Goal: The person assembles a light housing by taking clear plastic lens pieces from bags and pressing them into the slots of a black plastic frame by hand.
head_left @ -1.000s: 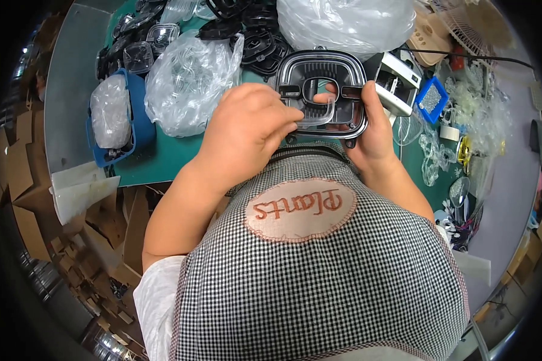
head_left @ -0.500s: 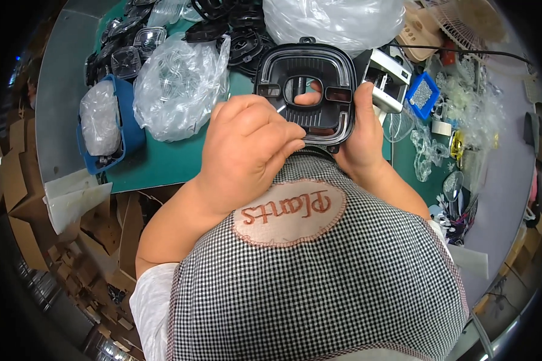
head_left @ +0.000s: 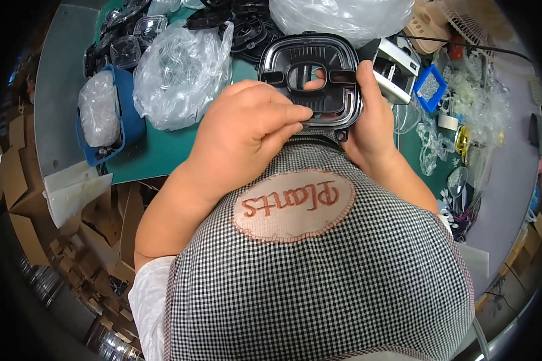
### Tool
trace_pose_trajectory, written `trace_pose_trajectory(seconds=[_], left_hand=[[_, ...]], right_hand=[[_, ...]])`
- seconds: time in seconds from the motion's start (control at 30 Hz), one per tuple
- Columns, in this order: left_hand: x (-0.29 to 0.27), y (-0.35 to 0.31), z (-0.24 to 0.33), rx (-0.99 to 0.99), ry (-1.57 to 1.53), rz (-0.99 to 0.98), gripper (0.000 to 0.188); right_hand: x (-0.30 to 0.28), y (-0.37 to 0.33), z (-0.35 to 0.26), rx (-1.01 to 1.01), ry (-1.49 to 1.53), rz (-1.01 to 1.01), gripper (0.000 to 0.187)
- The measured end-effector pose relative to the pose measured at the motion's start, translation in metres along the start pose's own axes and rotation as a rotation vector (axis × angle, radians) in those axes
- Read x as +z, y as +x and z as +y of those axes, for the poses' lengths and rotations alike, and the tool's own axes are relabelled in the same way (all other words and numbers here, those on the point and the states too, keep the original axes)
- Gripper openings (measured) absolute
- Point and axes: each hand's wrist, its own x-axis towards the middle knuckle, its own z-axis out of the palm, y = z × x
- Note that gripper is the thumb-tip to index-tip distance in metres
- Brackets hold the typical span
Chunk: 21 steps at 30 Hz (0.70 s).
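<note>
The black lid (head_left: 327, 99) is held up close in front of the apron (head_left: 319, 271), over the near edge of the table (head_left: 153, 153), probably so the eyes can follow its rim channel. The right hand (head_left: 374, 117) grips it firmly by the right side, thumb along the edge and a fingertip showing through the central opening, which looks like a way to steady it from beneath. The left hand (head_left: 244, 129) has forefinger and thumb nearly together at the near rim; I can't tell whether that grip pinches anything.

More black lids (head_left: 247, 36) lie at the far left, with a clear bag (head_left: 180, 78) and a blue bin (head_left: 127, 120) nearer, seemingly kept within the left hand's reach. A white device (head_left: 397, 72) and a small blue tray (head_left: 429, 90) sit to the right.

The apron's oval patch (head_left: 294, 224) carries reddish stitched lettering, inverted from here, presumably meant for anyone facing the wearer. I make out no brand on the lid.
</note>
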Motion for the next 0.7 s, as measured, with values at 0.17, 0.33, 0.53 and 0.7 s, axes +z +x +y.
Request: trace_pose_trajectory(seconds=[0.17,0.33,0.53,0.7], left_hand=[[-0.012,0.002,-0.001,-0.086,0.03,-0.039,0.021],[-0.014,0.006,0.002,-0.012,0.132,-0.02,0.015],[-0.017,0.004,0.01,0.035,0.181,0.003,0.017],[-0.011,0.003,0.01,0.053,0.241,0.03,0.018]], right_hand=[[-0.003,0.003,0.002,0.008,0.042,-0.01,0.055],[0.0,0.002,0.001,-0.039,0.002,-0.031,0.054],[0.002,0.002,0.003,-0.096,-0.029,-0.05,0.055],[0.001,0.001,0.002,-0.105,-0.088,-0.047,0.06]])
